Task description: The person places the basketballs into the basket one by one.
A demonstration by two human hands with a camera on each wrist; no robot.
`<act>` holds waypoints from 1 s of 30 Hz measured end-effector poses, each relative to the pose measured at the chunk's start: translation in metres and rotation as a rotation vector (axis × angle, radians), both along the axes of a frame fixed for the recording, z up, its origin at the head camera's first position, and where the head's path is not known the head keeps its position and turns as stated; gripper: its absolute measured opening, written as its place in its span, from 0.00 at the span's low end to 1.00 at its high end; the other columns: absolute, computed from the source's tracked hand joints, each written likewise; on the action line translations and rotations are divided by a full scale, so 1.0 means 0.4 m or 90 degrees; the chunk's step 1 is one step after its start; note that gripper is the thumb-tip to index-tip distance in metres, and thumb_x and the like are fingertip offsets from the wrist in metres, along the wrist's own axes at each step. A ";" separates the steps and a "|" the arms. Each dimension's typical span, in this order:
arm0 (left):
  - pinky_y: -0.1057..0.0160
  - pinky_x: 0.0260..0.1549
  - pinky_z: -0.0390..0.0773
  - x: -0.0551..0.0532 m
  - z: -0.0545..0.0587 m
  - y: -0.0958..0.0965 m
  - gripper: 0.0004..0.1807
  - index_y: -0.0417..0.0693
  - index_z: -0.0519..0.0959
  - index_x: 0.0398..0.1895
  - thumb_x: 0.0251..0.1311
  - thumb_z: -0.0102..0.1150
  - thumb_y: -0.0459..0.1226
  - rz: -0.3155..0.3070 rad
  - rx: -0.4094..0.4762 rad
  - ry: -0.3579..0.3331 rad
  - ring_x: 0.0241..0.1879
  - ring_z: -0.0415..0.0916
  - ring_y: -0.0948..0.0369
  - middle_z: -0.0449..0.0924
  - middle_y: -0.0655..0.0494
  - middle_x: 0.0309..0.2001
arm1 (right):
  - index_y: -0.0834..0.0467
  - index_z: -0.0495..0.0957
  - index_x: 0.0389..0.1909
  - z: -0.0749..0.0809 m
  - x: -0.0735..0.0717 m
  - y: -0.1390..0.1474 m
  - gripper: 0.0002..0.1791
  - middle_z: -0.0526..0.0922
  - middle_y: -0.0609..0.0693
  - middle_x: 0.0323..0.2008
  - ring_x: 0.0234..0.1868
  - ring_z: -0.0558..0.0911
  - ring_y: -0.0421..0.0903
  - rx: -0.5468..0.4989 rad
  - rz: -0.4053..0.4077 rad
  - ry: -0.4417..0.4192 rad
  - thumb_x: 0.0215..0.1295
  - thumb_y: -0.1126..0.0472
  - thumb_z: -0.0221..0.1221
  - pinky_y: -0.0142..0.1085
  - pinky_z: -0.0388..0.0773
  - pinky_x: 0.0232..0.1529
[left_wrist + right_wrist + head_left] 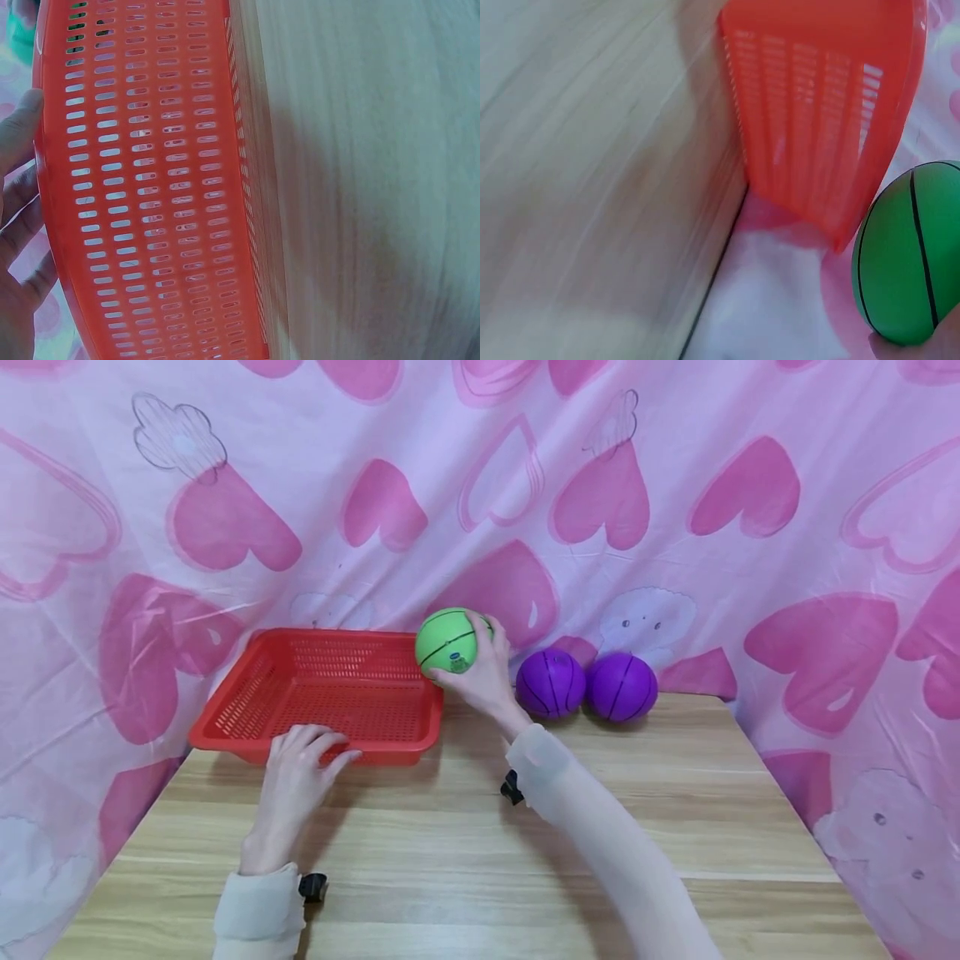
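Observation:
A red plastic basket (420,755) with slotted walls stands at the left of the table. My left hand (298,772) is at its near rim, fingers curled over the edge and thumb (28,112) against the rim. My right hand (487,664) grips a small green basketball (442,639) with black lines, its fingers and thumb spread round the right side. The ball is at the basket's right rim, in front of the curtain; in the right wrist view the green ball (904,255) is beside the basket's upper edge. Its hand-side surface is partly hidden.
Two purple basketballs (551,683) lie side by side at the table's back edge, right of my right hand. The wooden table (420,860) ends at a pink heart-patterned curtain (675,410). Black wrist devices (312,887) hang by both cuffs.

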State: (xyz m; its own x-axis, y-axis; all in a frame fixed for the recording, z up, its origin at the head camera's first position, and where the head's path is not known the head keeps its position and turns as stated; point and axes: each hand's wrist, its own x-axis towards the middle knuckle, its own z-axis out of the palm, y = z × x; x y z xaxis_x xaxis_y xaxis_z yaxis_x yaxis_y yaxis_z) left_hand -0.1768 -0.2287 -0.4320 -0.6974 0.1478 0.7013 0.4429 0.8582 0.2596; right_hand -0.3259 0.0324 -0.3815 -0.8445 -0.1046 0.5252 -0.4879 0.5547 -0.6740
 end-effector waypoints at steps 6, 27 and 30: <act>0.53 0.40 0.63 -0.007 0.005 -0.001 0.19 0.39 0.85 0.37 0.41 0.80 0.38 0.005 -0.003 -0.011 0.41 0.72 0.50 0.82 0.47 0.36 | 0.40 0.58 0.72 0.027 -0.006 -0.074 0.57 0.54 0.51 0.70 0.68 0.60 0.49 0.012 0.038 0.002 0.39 0.42 0.77 0.50 0.68 0.59; 0.51 0.42 0.65 0.006 -0.001 0.003 0.19 0.42 0.85 0.40 0.43 0.79 0.38 0.022 0.007 -0.050 0.42 0.73 0.50 0.82 0.47 0.38 | 0.35 0.56 0.72 0.055 0.021 -0.314 0.54 0.57 0.43 0.67 0.58 0.67 0.42 -0.092 0.097 -0.160 0.44 0.41 0.75 0.40 0.78 0.42; 0.50 0.43 0.65 0.010 -0.002 -0.001 0.19 0.42 0.85 0.40 0.43 0.80 0.38 0.022 0.007 -0.050 0.42 0.73 0.50 0.82 0.48 0.38 | 0.35 0.57 0.71 0.049 0.031 -0.352 0.53 0.60 0.42 0.65 0.56 0.68 0.41 -0.116 0.098 -0.185 0.44 0.41 0.75 0.38 0.78 0.39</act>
